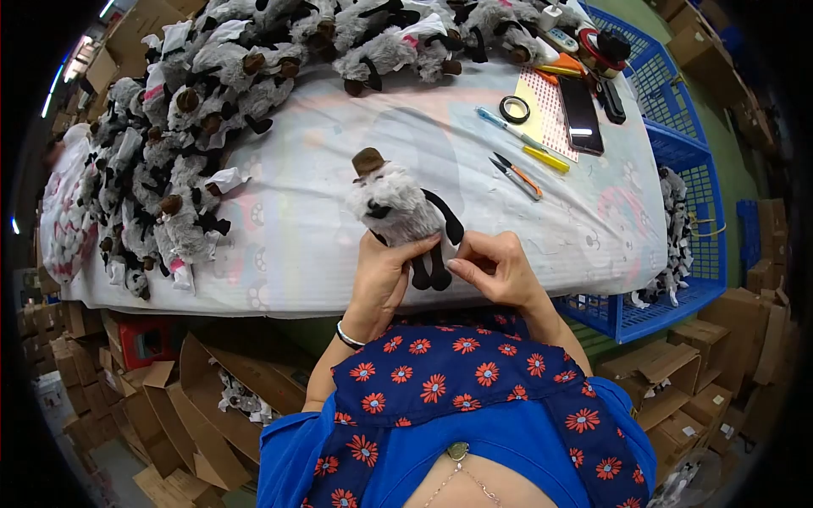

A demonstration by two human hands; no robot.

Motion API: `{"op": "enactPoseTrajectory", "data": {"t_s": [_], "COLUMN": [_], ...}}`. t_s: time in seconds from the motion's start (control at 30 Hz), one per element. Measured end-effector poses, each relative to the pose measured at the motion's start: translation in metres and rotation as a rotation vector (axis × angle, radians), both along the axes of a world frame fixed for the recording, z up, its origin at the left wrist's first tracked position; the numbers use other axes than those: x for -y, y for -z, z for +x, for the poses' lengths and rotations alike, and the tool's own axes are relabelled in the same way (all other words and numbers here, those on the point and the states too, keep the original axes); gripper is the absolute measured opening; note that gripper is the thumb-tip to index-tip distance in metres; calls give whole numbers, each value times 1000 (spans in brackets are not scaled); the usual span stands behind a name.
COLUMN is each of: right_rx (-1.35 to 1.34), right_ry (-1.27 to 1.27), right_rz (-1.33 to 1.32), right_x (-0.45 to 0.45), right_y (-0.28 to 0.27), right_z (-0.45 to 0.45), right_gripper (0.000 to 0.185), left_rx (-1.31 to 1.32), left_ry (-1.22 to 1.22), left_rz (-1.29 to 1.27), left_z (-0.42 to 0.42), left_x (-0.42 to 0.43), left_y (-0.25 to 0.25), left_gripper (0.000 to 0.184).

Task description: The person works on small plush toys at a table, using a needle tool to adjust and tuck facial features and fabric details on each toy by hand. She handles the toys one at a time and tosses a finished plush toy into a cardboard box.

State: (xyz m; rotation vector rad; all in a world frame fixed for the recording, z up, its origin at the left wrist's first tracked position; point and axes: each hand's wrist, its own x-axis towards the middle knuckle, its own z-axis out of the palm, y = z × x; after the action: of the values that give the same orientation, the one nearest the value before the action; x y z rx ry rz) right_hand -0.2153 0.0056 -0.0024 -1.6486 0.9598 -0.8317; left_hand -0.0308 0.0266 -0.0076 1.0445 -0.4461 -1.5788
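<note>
A grey plush toy [394,203] with a brown hat, black nose, and black arms and legs is held over the table's near edge. My left hand [383,275] grips its lower body from the left, thumb across the front. My right hand [495,267] is closed in a pinch beside the toy's black legs. Whatever lies between its fingertips, if anything, is too small to make out. The toy leans slightly left, its legs hanging down between my hands.
Many similar plush toys [237,85] are piled at the table's left and back. To the right lie a snipper [517,176], pens, black tape [514,108] and a phone [583,117]. Blue crates [711,229] stand right; cardboard boxes [190,423] surround the table.
</note>
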Motion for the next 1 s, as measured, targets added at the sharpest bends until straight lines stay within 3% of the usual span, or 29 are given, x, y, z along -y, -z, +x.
{"op": "enactPoseTrajectory", "data": {"t_s": [0.13, 0.27, 0.43, 0.63, 0.77, 0.93, 1.0], "right_rx": [69, 58, 218, 99, -101, 208, 140], "right_ry": [-162, 42, 41, 99, 272, 52, 61], "right_rz": [-71, 242, 557, 354, 132, 446, 394], "right_x": [2, 2, 5, 9, -3, -1, -2], "right_y": [1, 5, -8, 1, -33, -5, -6], "right_z": [-8, -11, 2, -5, 8, 14, 16], "right_gripper": [18, 17, 13, 12, 11, 13, 14], "left_rx": [-10, 12, 15, -123, 73, -140, -107], "left_ry": [-2, -59, 18, 105, -34, -2, 2], "left_rz": [50, 1, -68, -40, -161, -59, -50], "left_z": [-4, 5, -11, 7, -3, 3, 3], "left_x": [2, 8, 2, 1, 2, 3, 3], "left_y": [0, 10, 5, 15, 2, 13, 9], "left_gripper": [32, 34, 33, 37, 35, 36, 37]}}
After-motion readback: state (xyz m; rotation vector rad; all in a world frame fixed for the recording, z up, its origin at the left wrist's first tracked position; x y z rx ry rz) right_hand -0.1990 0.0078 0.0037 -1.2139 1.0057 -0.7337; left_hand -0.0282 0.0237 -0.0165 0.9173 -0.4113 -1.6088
